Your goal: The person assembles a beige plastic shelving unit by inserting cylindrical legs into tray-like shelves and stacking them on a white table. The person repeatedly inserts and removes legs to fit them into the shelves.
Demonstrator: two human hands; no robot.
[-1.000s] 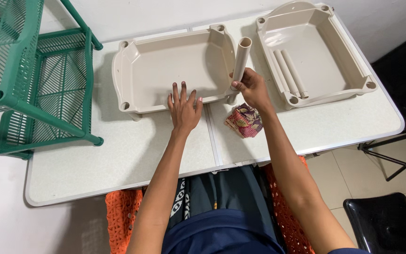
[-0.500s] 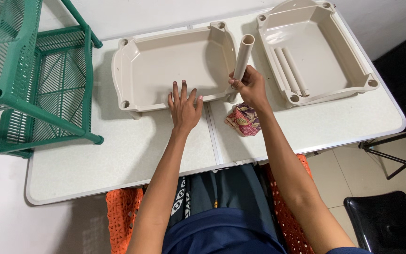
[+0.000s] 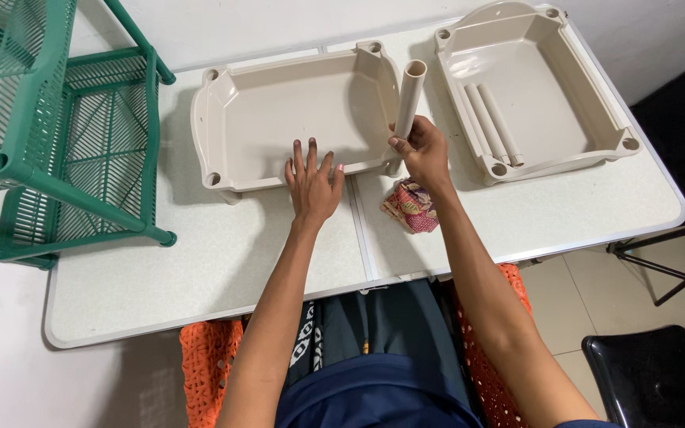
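Two smooth beige plastic trays on the white table: left hand (image 3: 312, 184) pressed flat, fingers spread, on the near tray (image 3: 295, 115) rim; right hand (image 3: 424, 150) grips a hollow beige tube (image 3: 408, 97) upright at its corner.

Smooth beige plastic tray (image 3: 279, 119), patterned cloth (image 3: 412, 206)

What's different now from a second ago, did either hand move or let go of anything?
Almost nothing. The right hand keeps its grip on the beige tube, upright at the near right corner of the left tray, tilted perhaps a touch more upright. The left hand stays flat on that tray's front rim. Right tray, its two loose tubes, the patterned cloth and the green rack unchanged.
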